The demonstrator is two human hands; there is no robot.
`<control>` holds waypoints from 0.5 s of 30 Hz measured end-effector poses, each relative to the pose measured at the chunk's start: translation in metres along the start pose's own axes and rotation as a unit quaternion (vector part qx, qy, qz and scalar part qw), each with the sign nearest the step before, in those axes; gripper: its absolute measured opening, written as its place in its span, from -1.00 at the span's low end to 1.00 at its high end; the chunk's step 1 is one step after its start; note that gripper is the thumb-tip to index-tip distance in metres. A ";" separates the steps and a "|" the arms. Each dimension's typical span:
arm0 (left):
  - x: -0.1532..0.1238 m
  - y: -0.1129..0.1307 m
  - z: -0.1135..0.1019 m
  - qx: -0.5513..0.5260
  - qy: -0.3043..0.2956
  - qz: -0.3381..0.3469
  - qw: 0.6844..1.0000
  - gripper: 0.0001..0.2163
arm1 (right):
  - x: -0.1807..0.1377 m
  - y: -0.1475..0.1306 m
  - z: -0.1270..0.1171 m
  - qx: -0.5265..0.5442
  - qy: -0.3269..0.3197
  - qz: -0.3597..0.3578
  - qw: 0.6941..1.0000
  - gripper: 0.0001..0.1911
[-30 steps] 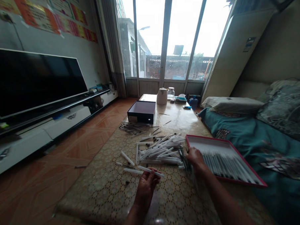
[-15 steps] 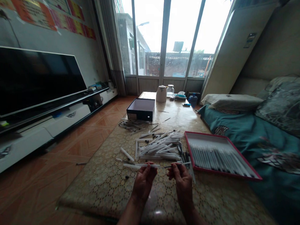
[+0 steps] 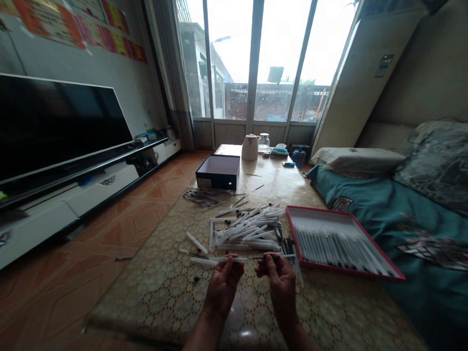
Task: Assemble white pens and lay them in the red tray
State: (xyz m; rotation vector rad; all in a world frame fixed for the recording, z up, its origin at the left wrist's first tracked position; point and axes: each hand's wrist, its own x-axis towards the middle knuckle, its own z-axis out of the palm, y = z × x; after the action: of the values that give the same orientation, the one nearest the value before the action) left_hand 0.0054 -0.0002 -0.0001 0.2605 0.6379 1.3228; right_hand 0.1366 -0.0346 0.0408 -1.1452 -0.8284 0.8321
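Near the table's front edge, the left hand pinches a white pen barrel in its fingertips, level and pointing right. Meeting it end to end is a thin dark refill, nipped between the right hand's fingers. Just beyond, mid-table, lies a pile of white barrels. At the right edge sits a red-rimmed tray lined with pens.
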 end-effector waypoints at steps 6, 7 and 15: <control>0.001 -0.001 -0.001 0.005 -0.005 0.001 1.000 -0.93 | -0.003 0.004 0.006 -0.003 -0.031 0.003 1.000 -0.69; 0.001 -0.001 -0.002 0.005 -0.011 -0.002 1.000 -0.94 | -0.004 0.005 0.007 -0.007 -0.045 0.003 0.999 -0.69; 0.001 0.001 0.000 -0.025 0.018 -0.004 1.000 -0.90 | -0.002 0.003 0.003 -0.021 0.005 -0.026 0.999 -0.69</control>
State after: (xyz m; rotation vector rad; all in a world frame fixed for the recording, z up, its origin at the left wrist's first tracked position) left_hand 0.0050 0.0011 -0.0001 0.1936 0.6350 1.3363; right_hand 0.1325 -0.0345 0.0386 -1.1595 -0.8676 0.7686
